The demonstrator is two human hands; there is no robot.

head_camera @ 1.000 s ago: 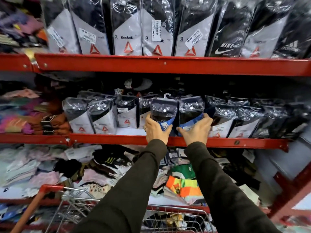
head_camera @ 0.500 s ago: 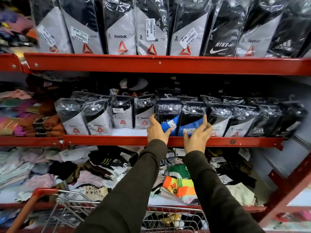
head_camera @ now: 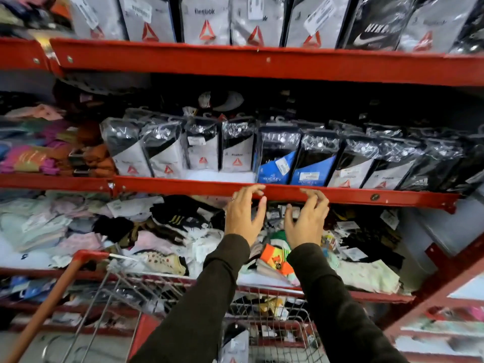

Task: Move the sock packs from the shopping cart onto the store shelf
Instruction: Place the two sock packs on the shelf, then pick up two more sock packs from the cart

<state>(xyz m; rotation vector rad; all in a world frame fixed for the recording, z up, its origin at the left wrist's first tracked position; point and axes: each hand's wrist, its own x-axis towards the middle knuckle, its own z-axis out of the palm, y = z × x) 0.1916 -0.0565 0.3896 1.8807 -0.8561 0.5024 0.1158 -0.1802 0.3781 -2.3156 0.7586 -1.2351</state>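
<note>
Two black-and-blue sock packs (head_camera: 277, 158) (head_camera: 314, 163) stand upright side by side on the middle red shelf (head_camera: 183, 186), in a row of grey-and-black packs. My left hand (head_camera: 242, 213) and my right hand (head_camera: 306, 218) hang just below the shelf's front edge. Both have spread fingers and hold nothing. The wire shopping cart (head_camera: 146, 292) sits below my arms, and one sock pack (head_camera: 234, 344) shows inside it.
The top shelf (head_camera: 262, 64) carries a row of tall grey and black sock packs. Loose socks lie heaped on the lower shelf (head_camera: 366, 296). Folded coloured socks (head_camera: 31, 158) fill the left bay. A red upright post (head_camera: 442, 281) slants at the right.
Both hands let go of the two black-and-blue packs and dropped from them to below the shelf edge. The packs stay standing in the row.
</note>
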